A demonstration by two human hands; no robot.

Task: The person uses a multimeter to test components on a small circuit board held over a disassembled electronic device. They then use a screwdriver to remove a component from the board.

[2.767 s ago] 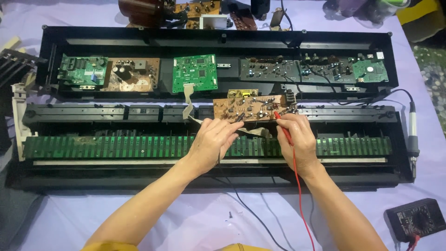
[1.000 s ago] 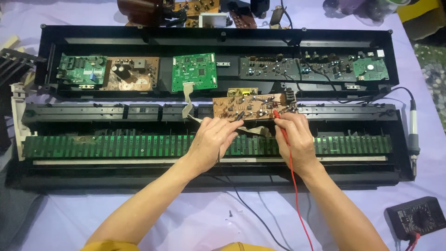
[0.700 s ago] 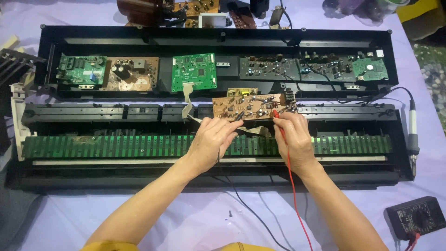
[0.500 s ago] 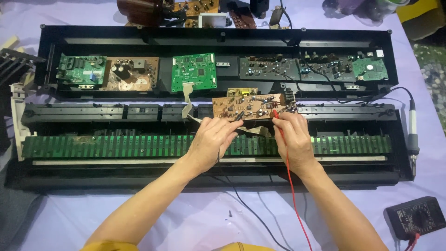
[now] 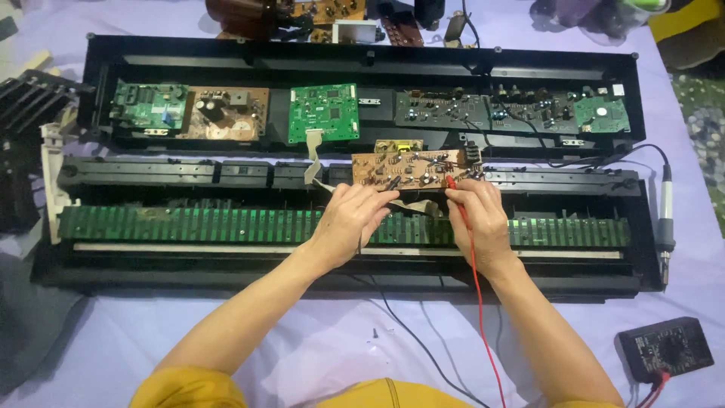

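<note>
— Which way does the board lie?

— The brown rectangular circuit board [image 5: 411, 168], its matt top crowded with small dark components, runs long axis left to right, component side up. It sits propped on the rear rail of the opened black plastic keyboard casing [image 5: 362, 57], just beyond both sets of fingertips.

— And the hands?

— The left hand [image 5: 351, 219] is curled, its fingers pinching a thin black test probe [image 5: 393, 183] whose tip slants up and to the right onto the board's near edge. The right hand [image 5: 476, 215] is closed around a red test probe [image 5: 451, 182], tip pointing up and left onto the board's right half. A thin red lead [image 5: 479, 302] trails from that grip back along the wrist towards the person.

— What lies around them?

— Under both palms runs a long green ribbed strip of key contacts [image 5: 226, 224], parallel to the board. Beyond the fingertips, further back in the casing, sit a square green circuit board [image 5: 325, 112] and, to its right, a dark grey populated board [image 5: 453, 109]. A pale flat ribbon cable [image 5: 312, 155] hangs just left of the left fingers. Well to the right of the right wrist and nearer the person, a dark slab-shaped multimeter [image 5: 664, 349] rests on the lilac cloth [image 5: 302, 347]. A slim grey soldering iron [image 5: 666, 219] lies at the casing's right end, pointing towards the person.
</note>
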